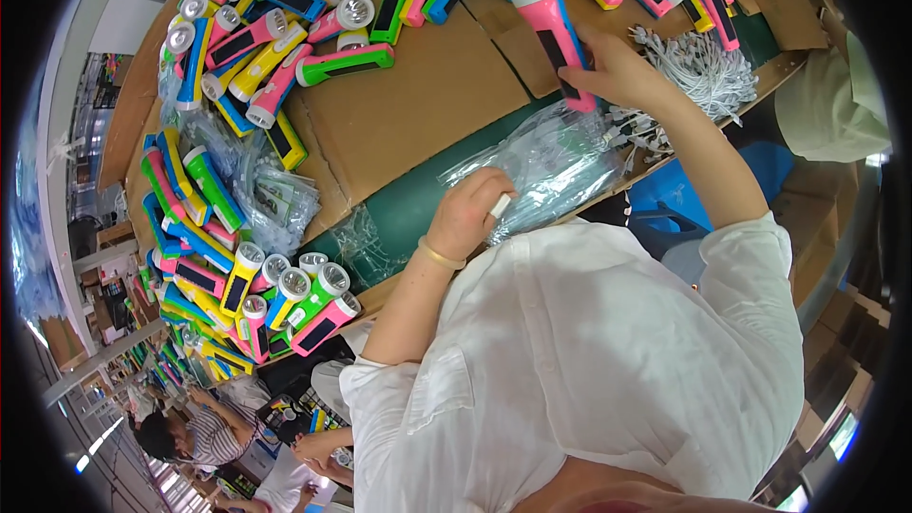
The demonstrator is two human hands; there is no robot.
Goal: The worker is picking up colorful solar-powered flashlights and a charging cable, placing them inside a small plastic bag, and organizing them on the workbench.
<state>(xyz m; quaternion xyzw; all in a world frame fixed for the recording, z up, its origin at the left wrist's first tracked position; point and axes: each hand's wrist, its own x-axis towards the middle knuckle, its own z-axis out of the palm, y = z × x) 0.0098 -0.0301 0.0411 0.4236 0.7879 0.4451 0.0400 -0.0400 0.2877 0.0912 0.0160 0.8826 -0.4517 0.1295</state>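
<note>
My right hand is closed round the lower body of a pink and blue flashlight with a white head and a dark panel. Its head points up and away from me, above the table. Below it, clear plastic bags lie in a shiny pile near the table's front edge. Against that pile's left side rests my left hand, its fingers curled in. A small white piece shows at those fingertips; whether it is gripped or wrapped on a finger, I cannot tell.
Many coloured flashlights lie heaped along the far and left sides. Bundled white cables sit at the right. Flat cardboard covers part of the green tabletop. A blue container stands below the right edge; other people are at lower left.
</note>
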